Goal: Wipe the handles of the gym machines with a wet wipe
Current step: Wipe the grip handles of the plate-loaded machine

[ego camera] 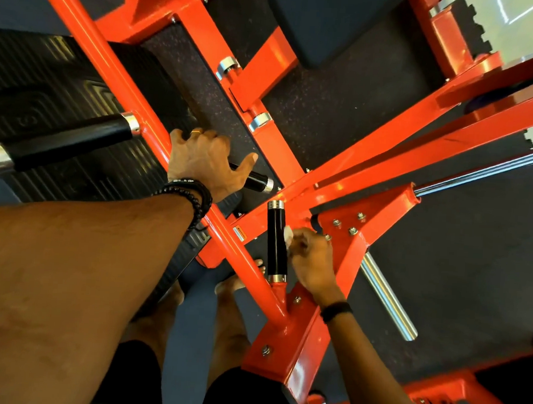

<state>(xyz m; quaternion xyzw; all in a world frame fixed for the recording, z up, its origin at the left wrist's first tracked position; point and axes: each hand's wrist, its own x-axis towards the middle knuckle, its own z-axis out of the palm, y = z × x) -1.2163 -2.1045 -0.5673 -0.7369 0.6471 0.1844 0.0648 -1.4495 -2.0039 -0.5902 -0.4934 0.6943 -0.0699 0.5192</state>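
An orange gym machine fills the head view. My left hand (204, 161) grips a short black handle (257, 180) with a chrome end cap, fingers curled over it. Lower down stands a second black handle (276, 239), upright between two chrome collars. My right hand (310, 261) pinches a small white wet wipe (288, 234) and holds it against the right side of that upright handle. A longer black handle (74, 139) sticks out to the left of the diagonal orange tube (117, 70).
Orange frame bars cross all around the hands. A chrome peg (388, 296) juts out to the right, below a bolted orange bracket (353, 234). A dark seat pad (327, 26) lies at the top, a ribbed black footplate (49, 76) at the left. My bare feet (232, 292) stand on dark flooring.
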